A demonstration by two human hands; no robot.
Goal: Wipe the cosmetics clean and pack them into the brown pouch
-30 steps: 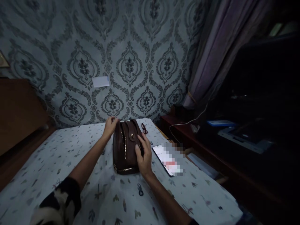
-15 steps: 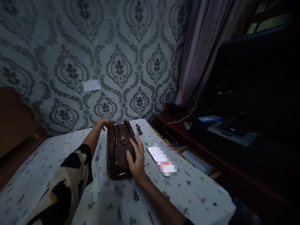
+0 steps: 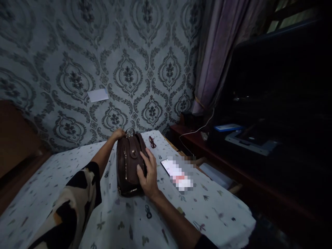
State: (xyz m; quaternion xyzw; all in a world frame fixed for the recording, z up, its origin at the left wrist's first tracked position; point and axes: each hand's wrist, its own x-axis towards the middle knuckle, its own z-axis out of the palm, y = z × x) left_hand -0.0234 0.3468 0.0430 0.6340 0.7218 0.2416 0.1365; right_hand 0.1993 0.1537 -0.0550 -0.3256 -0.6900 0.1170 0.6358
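Observation:
A dark brown leather handbag (image 3: 132, 164) with gold zippers, a round-ended flap and a small top handle lies on the cloth-covered surface. At its far left corner is my left hand (image 3: 118, 133), touching the bag close to the handle. The fingers there are mostly hidden behind the bag. My right hand (image 3: 149, 176) rests against the bag's right side, fingers stretched out and apart, thumb on the front. Just right of that hand a phone (image 3: 166, 165) lies face up, its lit screen partly blurred. Dark red glasses (image 3: 152, 142) sit beyond it.
A white cloth with small printed plants (image 3: 218, 207) covers the surface. Patterned wallpaper with a white card (image 3: 98, 95) rises behind. On the right are a dark red ledge (image 3: 178, 133), a white cable (image 3: 198, 131) and a large dark screen-like panel (image 3: 272, 83). A brown board (image 3: 18, 135) stands left.
The bag's top handle now shows upright at the far end, beside my left hand, whose fingers are less visible. My right hand stays on the bag's side. The view has shifted slightly.

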